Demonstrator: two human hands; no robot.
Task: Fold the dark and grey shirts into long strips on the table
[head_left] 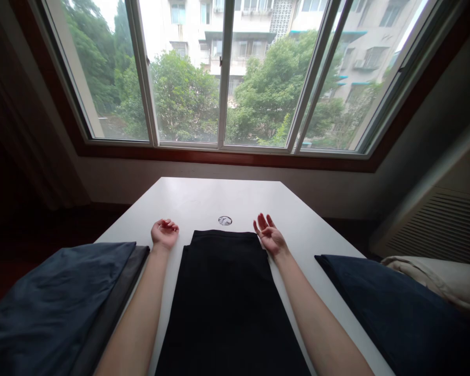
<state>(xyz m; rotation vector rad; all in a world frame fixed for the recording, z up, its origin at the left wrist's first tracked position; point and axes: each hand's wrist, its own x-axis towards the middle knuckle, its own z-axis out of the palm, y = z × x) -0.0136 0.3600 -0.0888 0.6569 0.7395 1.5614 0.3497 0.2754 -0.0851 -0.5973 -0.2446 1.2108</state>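
Palms face upward on both hands: the left hand has its fingers curled loosely inward and grasps nothing, while the right hand has its fingers spread and released, just beside the top right corner of the long black folded fabric garment. That garment lies flat along the middle of the white rectangular bench between the 2 forearms, seemingly laid out smooth, with a dark blue folded cloth on the left and another dark navy cloth on the right, kept apart from it

wide window, daylight, white table, wall vent
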